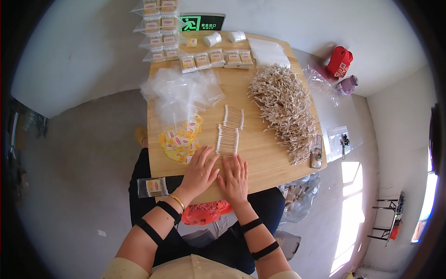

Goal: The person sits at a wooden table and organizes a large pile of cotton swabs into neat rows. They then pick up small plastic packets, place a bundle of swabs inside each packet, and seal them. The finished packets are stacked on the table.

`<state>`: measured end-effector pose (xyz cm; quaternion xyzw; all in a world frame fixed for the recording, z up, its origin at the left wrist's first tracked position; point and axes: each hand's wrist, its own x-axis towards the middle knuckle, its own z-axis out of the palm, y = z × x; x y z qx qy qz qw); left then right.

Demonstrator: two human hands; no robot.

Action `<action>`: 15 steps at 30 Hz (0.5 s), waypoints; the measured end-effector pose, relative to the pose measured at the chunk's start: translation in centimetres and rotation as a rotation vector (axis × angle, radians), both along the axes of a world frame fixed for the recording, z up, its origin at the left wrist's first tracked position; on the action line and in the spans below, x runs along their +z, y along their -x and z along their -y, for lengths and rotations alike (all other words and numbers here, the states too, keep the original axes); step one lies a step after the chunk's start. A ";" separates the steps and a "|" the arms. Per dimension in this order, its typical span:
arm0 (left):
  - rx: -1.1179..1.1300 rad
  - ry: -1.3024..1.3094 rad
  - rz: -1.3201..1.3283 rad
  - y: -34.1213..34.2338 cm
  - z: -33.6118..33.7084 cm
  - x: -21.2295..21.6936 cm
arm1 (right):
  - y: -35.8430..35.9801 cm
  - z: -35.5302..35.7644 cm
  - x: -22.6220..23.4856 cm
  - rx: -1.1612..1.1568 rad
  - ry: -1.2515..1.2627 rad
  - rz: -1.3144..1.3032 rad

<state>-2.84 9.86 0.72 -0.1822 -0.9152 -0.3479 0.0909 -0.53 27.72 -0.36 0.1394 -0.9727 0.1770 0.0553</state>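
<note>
Two rows of cotton swabs lie side by side on the wooden table in front of me: a nearer row [227,140] and a smaller one [234,116] just beyond it. My left hand [200,171] rests at the lower left of the nearer row, fingers stretched out. At that row's lower end is my right hand [234,181], flat with its fingertips by the swab ends. Neither hand seems to grip anything. Yellow and white printed cards [179,143] are spread to the left of my left hand. A large loose heap of cotton swabs [283,109] covers the table's right side.
Clear plastic bags [183,93] lie behind the cards. Packed swab bundles [216,59] line the back, near white rolls [213,39]. More packs [160,25] are stacked at the far left. A bagged pack [157,187] sits at the front left edge; a phone [316,151] lies right.
</note>
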 end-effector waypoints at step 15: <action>-0.034 0.239 0.007 0.3 -0.2 -0.6 | 1.7 -0.8 0.3 0.008 0.142 -0.038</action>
